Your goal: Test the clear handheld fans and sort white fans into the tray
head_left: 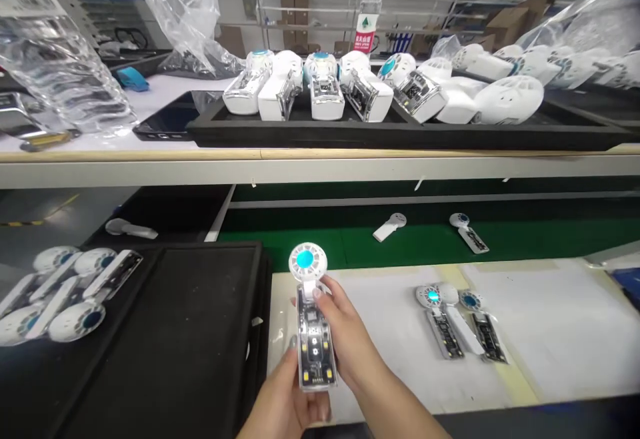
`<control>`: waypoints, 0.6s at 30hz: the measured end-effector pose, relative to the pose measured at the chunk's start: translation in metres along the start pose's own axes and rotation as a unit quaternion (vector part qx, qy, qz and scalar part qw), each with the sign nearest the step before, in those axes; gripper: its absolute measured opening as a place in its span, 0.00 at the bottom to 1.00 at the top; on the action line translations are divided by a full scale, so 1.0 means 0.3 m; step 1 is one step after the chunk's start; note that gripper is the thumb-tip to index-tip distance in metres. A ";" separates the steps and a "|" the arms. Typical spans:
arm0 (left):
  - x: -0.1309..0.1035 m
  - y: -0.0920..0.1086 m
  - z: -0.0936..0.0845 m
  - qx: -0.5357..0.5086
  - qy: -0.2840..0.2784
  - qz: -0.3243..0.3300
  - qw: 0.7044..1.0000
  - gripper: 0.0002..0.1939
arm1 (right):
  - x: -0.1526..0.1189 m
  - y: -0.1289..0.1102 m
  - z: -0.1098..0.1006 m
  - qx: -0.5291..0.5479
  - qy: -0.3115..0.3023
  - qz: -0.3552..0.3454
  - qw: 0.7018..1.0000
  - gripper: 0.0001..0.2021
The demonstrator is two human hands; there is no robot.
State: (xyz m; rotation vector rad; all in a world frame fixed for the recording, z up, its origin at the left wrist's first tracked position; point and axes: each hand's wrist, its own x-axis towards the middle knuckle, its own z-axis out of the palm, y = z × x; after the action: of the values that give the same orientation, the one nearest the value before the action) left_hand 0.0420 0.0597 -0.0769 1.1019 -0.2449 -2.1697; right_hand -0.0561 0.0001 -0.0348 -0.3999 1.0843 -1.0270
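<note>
Fingers (334, 305) of the right hand (349, 332) and left hand (285, 389) grip a clear-bodied handheld fan (315, 335), its blue-centred head pointing to twelve o'clock. Beyond it a long shelf (260, 169) spans twelve o'clock, and a green surface (425, 245) stretches between twelve and two. Next, a black tray (190, 332) sits at nine o'clock; a white mat (395, 309) lies at three, bearing three clustered fans (443, 333). Smallest, a single fan (469, 231) lies at two o'clock on the green.
</note>
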 end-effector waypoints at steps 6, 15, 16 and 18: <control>-0.073 0.091 0.104 -0.027 0.050 0.059 0.997 0.23 | -0.063 -0.063 0.060 0.046 -0.007 -0.021 0.999 0.29; -0.069 0.122 0.036 0.029 0.116 0.135 0.984 0.22 | -0.117 -0.046 0.115 0.097 -0.043 -0.010 0.994 0.26; -0.047 0.136 0.015 0.028 0.124 0.151 0.980 0.19 | -0.121 -0.040 0.123 0.104 -0.052 -0.012 0.993 0.26; -0.014 0.158 -0.025 0.033 0.124 0.162 0.978 0.14 | -0.129 -0.028 0.142 0.115 -0.071 -0.017 0.991 0.27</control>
State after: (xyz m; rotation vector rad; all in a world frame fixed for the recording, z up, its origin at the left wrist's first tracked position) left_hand 0.0725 0.0279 -0.0579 1.2618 -0.3571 -1.7308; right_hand -0.0265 0.0202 0.0112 -0.3004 0.8245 -1.1232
